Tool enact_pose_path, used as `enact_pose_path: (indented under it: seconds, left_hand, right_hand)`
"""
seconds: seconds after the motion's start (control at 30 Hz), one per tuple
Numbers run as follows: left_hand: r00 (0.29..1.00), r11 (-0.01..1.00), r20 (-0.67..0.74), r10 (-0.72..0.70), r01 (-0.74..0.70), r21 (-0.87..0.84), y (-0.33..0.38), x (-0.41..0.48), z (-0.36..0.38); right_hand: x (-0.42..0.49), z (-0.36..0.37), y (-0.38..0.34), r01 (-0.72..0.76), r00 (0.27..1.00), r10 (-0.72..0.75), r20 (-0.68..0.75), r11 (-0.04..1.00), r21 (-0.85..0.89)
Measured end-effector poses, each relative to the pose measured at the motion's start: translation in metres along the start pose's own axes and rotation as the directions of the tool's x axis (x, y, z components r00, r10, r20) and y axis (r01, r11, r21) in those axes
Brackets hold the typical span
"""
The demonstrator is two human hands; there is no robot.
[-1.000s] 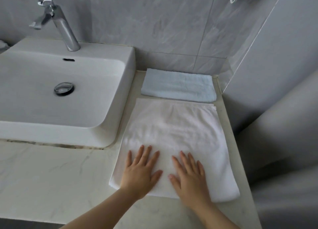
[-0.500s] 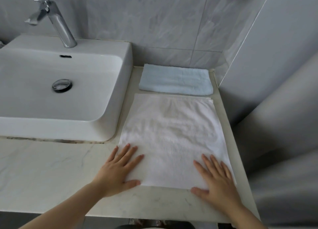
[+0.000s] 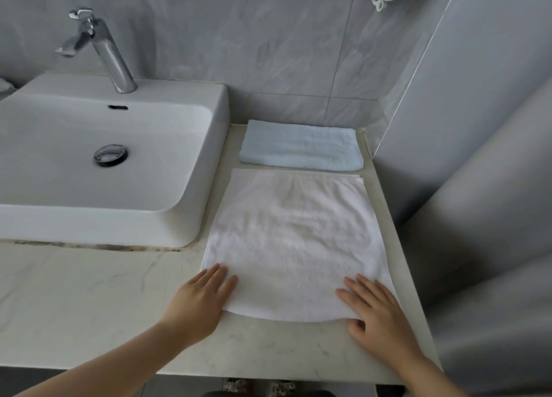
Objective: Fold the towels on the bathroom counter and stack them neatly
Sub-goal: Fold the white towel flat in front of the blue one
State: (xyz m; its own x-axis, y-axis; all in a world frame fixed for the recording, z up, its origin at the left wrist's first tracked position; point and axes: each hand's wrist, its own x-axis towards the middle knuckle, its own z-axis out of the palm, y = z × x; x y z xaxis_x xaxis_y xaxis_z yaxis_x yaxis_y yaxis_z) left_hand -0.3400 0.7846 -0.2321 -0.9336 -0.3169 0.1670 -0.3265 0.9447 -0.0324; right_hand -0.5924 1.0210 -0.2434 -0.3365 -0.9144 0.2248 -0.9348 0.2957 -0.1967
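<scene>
While both hands lie flat near the front of the surface (image 3: 89, 301), the left hand (image 3: 200, 301) rests straight, close-set fingers (image 3: 219, 277) on the near-left corner of the white towel (image 3: 292, 241), and the right hand (image 3: 376, 310) presses slightly spread fingers (image 3: 363, 286) on its near-right corner. Between them the towel lies spread flat beside the sink (image 3: 89, 172). Just beyond its far edge, a folded pale blue towel (image 3: 301, 149) lies along the wall.

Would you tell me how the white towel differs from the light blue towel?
The white towel lies spread wide; the light blue towel is folded narrow. The left hand and right hand touch the white towel, not the light blue towel. Both towels rest on the counter.
</scene>
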Motion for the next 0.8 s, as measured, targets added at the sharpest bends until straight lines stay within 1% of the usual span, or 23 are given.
enact_pose_path:
  seconds: [0.07, 0.17, 0.23, 0.3, 0.33, 0.37, 0.4, 0.43, 0.47, 0.5, 0.53, 0.57, 0.6, 0.63, 0.67, 0.7, 0.73, 0.77, 0.8]
  left_hand:
    - [0.998, 0.998, 0.022, -0.054, 0.055, -0.026, 0.01, 0.01, -0.006]
    - [0.984, 0.993, 0.142, -0.103, 0.109, -0.036, 0.021, 0.028, -0.018]
    - [0.977, 0.992, 0.175, -0.123, 0.125, -0.003, 0.015, 0.037, -0.022]
    - [0.963, 0.994, 0.247, -0.106, 0.099, 0.043, 0.01, 0.039, -0.037]
    - [0.958, 0.996, 0.272, -0.086, 0.082, 0.023, 0.006, 0.037, -0.041]
    - [0.955, 0.995, 0.281, -0.098, 0.101, 0.004, 0.0, 0.035, -0.044]
    - [0.94, 0.988, 0.31, -0.139, 0.153, -0.021, -0.006, 0.031, -0.044]
    - [0.901, 0.972, 0.39, -0.188, 0.228, -0.057, -0.01, 0.028, -0.048]
    - [0.878, 0.951, 0.426, -0.219, 0.289, -0.107, -0.014, 0.025, -0.051]
    - [0.864, 0.916, 0.432, -0.256, 0.36, -0.177, -0.019, 0.023, -0.052]
    - [0.852, 0.853, 0.424, -0.308, 0.445, -0.274, -0.025, 0.02, -0.051]
    - [0.838, 0.747, 0.396, -0.375, 0.526, -0.406, -0.032, 0.017, -0.049]
    - [0.809, 0.59, 0.369, -0.459, 0.587, -0.554, -0.036, 0.015, -0.045]
    - [0.754, 0.403, 0.355, -0.553, 0.614, -0.679, -0.034, 0.014, -0.043]
    - [0.688, 0.249, 0.355, -0.633, 0.615, -0.748, -0.03, 0.017, -0.04]
    - [0.636, 0.155, 0.361, -0.681, 0.608, -0.778, -0.024, 0.021, -0.038]
    - [0.615, 0.146, 0.349, -0.707, 0.61, -0.779, -0.017, 0.026, -0.035]
    - [0.609, 0.183, 0.317, -0.727, 0.617, -0.765, -0.01, 0.03, -0.033]
    - [0.61, 0.255, 0.265, -0.747, 0.631, -0.733, -0.005, 0.033, -0.032]
  right_hand:
    - [-0.001, 0.004, 0.002, 0.0, 0.998, -0.001, -0.057, 1.0, -0.005]
    - [-0.001, 0.006, 0.003, 0.025, 0.989, -0.027, -0.147, 1.0, -0.019]
    - [0.002, 0.003, 0.004, 0.05, 0.98, -0.056, -0.189, 0.998, -0.041]
    - [0.003, -0.001, 0.008, 0.03, 0.976, -0.04, -0.212, 0.998, -0.053]
    - [0.002, -0.003, 0.01, 0.008, 0.976, -0.021, -0.217, 0.998, -0.06]
    - [0.002, -0.005, 0.013, -0.009, 0.975, -0.005, -0.223, 0.998, -0.062]
    - [0.002, -0.006, 0.016, -0.023, 0.974, 0.01, -0.225, 0.998, -0.057]
    - [0.002, -0.008, 0.02, -0.038, 0.976, 0.026, -0.218, 0.998, -0.05]
    - [0.002, -0.01, 0.024, -0.062, 0.978, 0.052, -0.2, 0.997, -0.04]
    - [0.002, -0.013, 0.027, -0.086, 0.98, 0.079, -0.185, 0.996, -0.026]
    - [0.001, -0.015, 0.031, -0.113, 0.98, 0.112, -0.162, 0.994, 0.004]
    - [0.0, -0.016, 0.034, -0.156, 0.977, 0.162, -0.135, 0.986, 0.057]
    - [-0.001, -0.018, 0.035, -0.229, 0.965, 0.244, -0.095, 0.963, 0.144]
    - [-0.001, -0.021, 0.036, -0.325, 0.937, 0.346, -0.041, 0.911, 0.252]
    - [0.0, -0.024, 0.035, -0.416, 0.897, 0.442, 0.011, 0.835, 0.359]
    - [0.002, -0.026, 0.034, -0.473, 0.858, 0.512, 0.043, 0.754, 0.455]
    - [0.005, -0.028, 0.033, -0.501, 0.827, 0.56, 0.055, 0.689, 0.524]
    - [0.008, -0.03, 0.031, -0.512, 0.805, 0.591, 0.055, 0.644, 0.569]
    - [0.01, -0.032, 0.032, -0.521, 0.787, 0.615, 0.054, 0.615, 0.592]
